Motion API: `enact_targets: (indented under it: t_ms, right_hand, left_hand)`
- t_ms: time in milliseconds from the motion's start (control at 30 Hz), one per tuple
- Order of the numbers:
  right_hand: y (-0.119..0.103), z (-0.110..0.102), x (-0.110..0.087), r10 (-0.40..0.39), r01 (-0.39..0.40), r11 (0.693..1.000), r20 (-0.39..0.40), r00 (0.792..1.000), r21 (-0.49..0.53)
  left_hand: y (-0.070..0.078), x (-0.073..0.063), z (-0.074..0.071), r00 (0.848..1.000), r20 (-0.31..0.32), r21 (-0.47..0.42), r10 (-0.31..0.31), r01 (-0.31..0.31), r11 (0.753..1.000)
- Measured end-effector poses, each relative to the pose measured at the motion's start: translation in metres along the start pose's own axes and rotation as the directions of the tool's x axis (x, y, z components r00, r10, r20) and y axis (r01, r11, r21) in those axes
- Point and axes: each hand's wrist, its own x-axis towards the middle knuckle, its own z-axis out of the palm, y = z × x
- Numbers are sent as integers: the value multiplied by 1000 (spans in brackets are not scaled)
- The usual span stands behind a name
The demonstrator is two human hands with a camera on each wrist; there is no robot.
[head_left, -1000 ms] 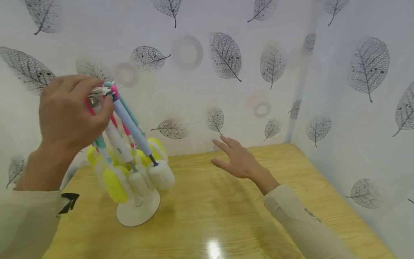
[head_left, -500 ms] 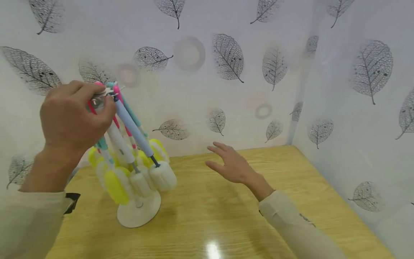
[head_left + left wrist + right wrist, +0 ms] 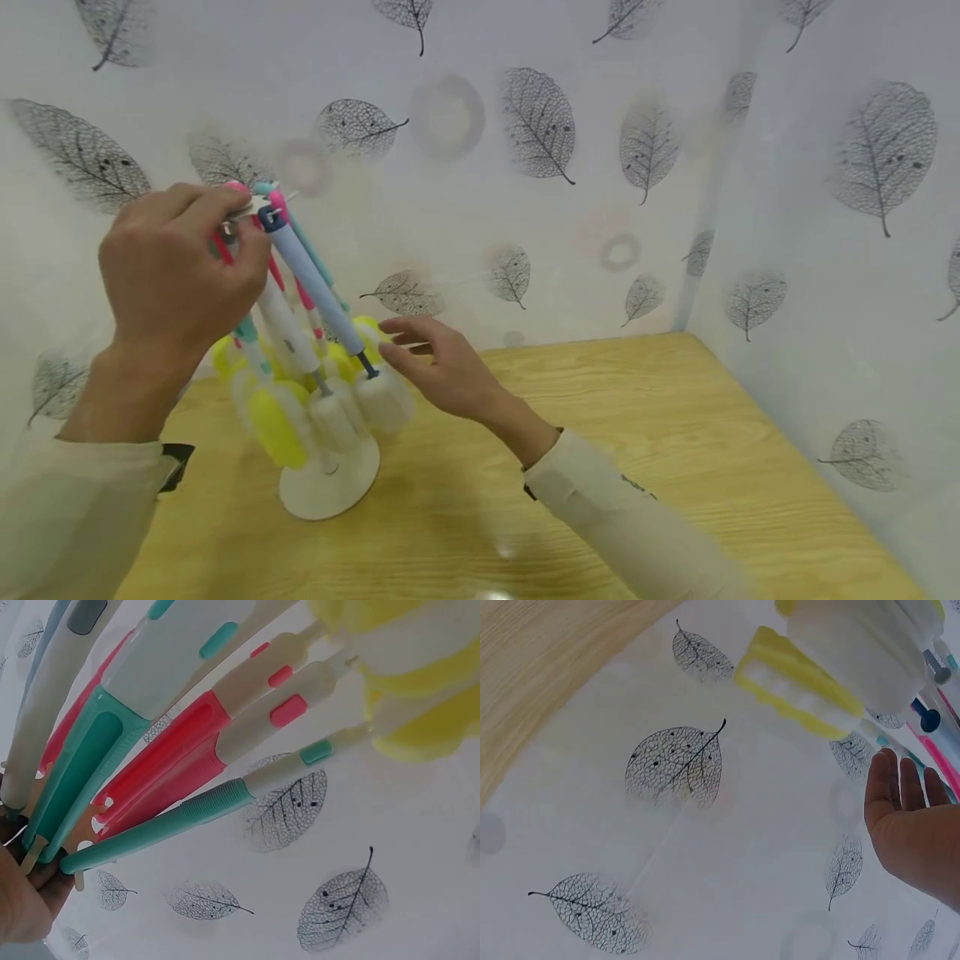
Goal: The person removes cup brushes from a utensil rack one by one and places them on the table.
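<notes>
Several long-handled sponge brushes hang heads down around a white stand (image 3: 330, 487) on the wooden table. At its top my left hand (image 3: 180, 258) pinches the stand between thumb and fingers, close to the handle ends. A light-blue handled brush (image 3: 315, 287) with a white sponge head (image 3: 385, 402) hangs on the near right side. My right hand (image 3: 450, 371), fingers slightly bent and apart, is beside that head and holds nothing. In the left wrist view, teal handles (image 3: 75, 780) and red handles (image 3: 165, 772) fan out from the hooks. A yellow-edged sponge (image 3: 795, 682) shows in the right wrist view.
The wooden table (image 3: 600, 467) runs right and forward of the stand. Behind it and along the right side hangs a white curtain (image 3: 450, 233) with a leaf print, close to the table edge (image 3: 585, 342).
My right hand has moved left, from over the open table to the sponge head of the light-blue brush. The left hand stays at the stand's top; the view has shifted slightly.
</notes>
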Motion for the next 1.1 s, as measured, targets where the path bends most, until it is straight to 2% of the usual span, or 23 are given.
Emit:
enact_targets:
  t_ms: [233,400,533,733,1000,1100]
  right_hand:
    - [-4,22,10,7,-6,1000,-32,999,25]
    - [-2,29,12,31,-32,999,-84,996,-6]
    - [-2,35,12,44,-44,999,-87,995,-6]
    - [-2,39,11,-3,2,1000,-81,997,-10]
    - [2,36,4,-56,61,998,-133,990,31]
    - [4,33,2,-71,79,996,-156,985,47]
  left_hand:
    - [4,3,1,999,10,5,-32,32,999]
    - [7,3,4,999,-6,-1,-46,46,999]
    - [6,2,2,998,-8,15,-58,58,998]
    - [3,-1,-1,996,-26,24,-81,82,996]
    - [2,-2,0,995,-43,15,-90,91,996]
    - [2,-2,0,996,-37,16,-76,76,997]
